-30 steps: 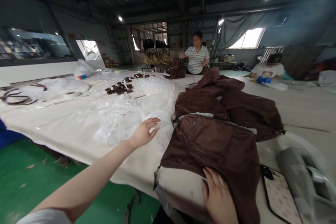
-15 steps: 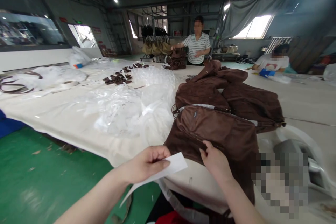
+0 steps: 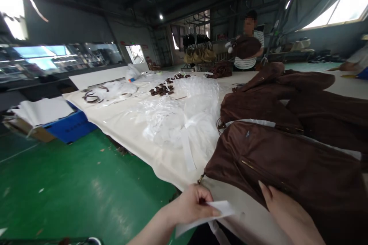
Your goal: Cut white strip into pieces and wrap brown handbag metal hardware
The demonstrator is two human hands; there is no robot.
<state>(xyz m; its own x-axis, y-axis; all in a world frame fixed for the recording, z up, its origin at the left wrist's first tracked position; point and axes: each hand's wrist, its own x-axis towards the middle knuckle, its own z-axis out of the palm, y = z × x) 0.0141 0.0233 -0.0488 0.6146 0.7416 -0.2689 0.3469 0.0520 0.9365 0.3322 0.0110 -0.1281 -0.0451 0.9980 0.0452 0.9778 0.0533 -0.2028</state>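
My left hand [image 3: 197, 204] is closed on a white paper strip [image 3: 225, 207], pinched between thumb and fingers at the table's front edge. The strip's other end hangs below the hand. On the right, my right hand [image 3: 290, 212] rests against the front of a dark brown bag [image 3: 310, 153], just below its zipper [image 3: 253, 168]. The thumb and one finger show stretched and apart; the other fingers are hidden. A small metal clasp [image 3: 201, 178] hangs at the bag's left corner.
More brown bags [image 3: 258, 107] are heaped behind. Clear plastic wrapping [image 3: 169, 122] covers the table's middle, and a white strip [image 3: 188, 153] lies before it. Small brown pieces [image 3: 162, 89] lie farther back. A blue box [image 3: 69, 126] stands left on the floor. A co-worker [image 3: 248, 59] holds a brown bag.
The view has swung left, so the table and bags appear farther right. Both my hands keep their places at the strip and bag. The co-worker has lifted a brown bag.
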